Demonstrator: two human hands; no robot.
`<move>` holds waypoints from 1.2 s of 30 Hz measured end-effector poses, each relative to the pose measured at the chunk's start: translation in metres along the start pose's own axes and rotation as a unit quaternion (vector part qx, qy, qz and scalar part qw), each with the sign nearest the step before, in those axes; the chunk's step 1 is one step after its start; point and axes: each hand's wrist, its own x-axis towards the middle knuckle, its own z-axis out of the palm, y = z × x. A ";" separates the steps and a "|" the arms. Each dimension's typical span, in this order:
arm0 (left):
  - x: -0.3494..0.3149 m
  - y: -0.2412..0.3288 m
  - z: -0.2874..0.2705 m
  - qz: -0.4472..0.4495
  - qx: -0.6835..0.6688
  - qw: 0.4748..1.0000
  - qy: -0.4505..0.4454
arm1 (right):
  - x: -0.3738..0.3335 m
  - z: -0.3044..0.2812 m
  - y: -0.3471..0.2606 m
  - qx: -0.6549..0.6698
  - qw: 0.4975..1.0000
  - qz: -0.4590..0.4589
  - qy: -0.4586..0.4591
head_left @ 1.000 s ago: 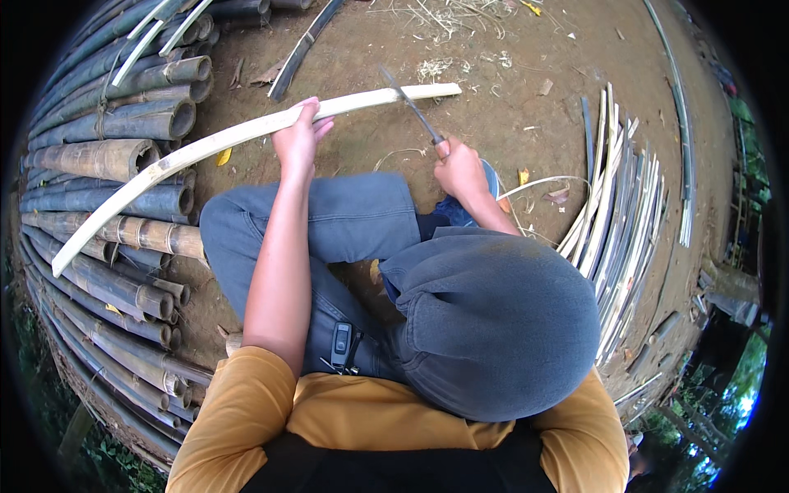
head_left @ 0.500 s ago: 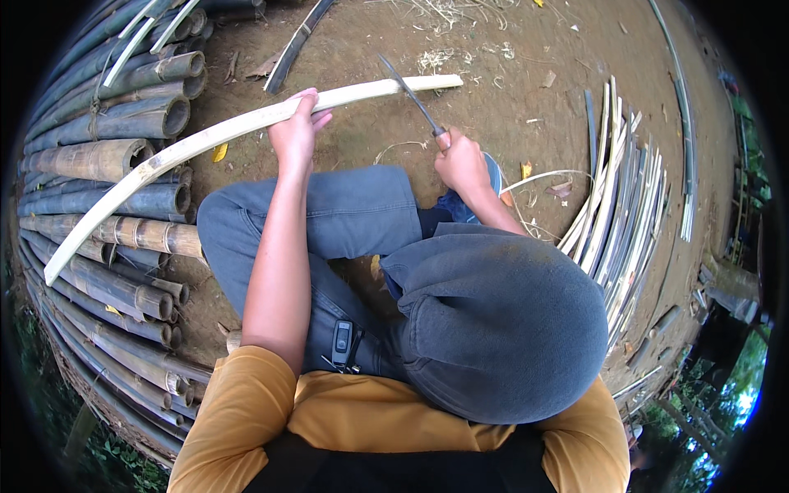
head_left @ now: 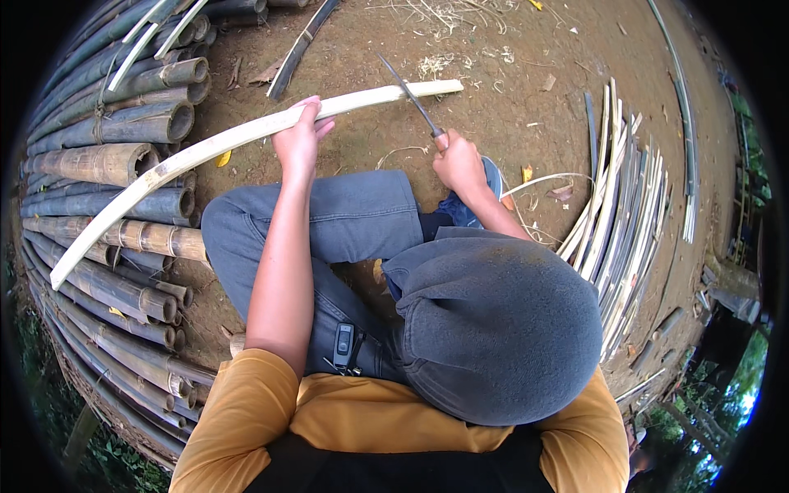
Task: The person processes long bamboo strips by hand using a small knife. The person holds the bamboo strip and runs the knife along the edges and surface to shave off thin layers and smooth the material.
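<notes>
My left hand [head_left: 297, 141] is closed around a long pale bamboo strip [head_left: 215, 145], right of its middle. The strip reaches from above the bamboo poles at the left to over the bare soil ahead, and it looks curved in this wide view. In my right hand [head_left: 461, 167] is the wooden handle of a knife [head_left: 417, 105]. Its dark, narrow blade points up and to the left, crossing the strip near the strip's far right end. Whether the edge bites into the bamboo I cannot tell.
Stacked bamboo poles [head_left: 136, 204] fill the left side. A bundle of split strips [head_left: 625, 205] lies on the ground at the right, and pale shavings [head_left: 436, 64] are scattered ahead. A dark split piece [head_left: 301, 48] rests beyond the strip. My bent leg [head_left: 345, 205] is below my hands.
The bamboo strip and my left hand have shifted slightly down in the picture. The knife and my right hand are in nearly the same place.
</notes>
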 end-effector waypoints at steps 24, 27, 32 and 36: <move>-0.002 0.001 0.000 0.005 0.001 1.000 0.006 | -0.006 0.001 0.005 0.003 1.000 0.022 -0.003; -0.003 -0.002 0.004 0.004 -0.001 1.000 0.011 | 0.000 -0.007 0.024 -0.007 0.999 0.037 0.009; -0.001 0.000 0.006 0.040 0.024 0.999 -0.011 | -0.006 -0.009 0.024 0.007 1.000 0.018 0.014; -0.003 -0.002 0.003 0.032 0.014 0.999 -0.004 | -0.006 -0.007 0.018 0.008 1.000 0.025 0.004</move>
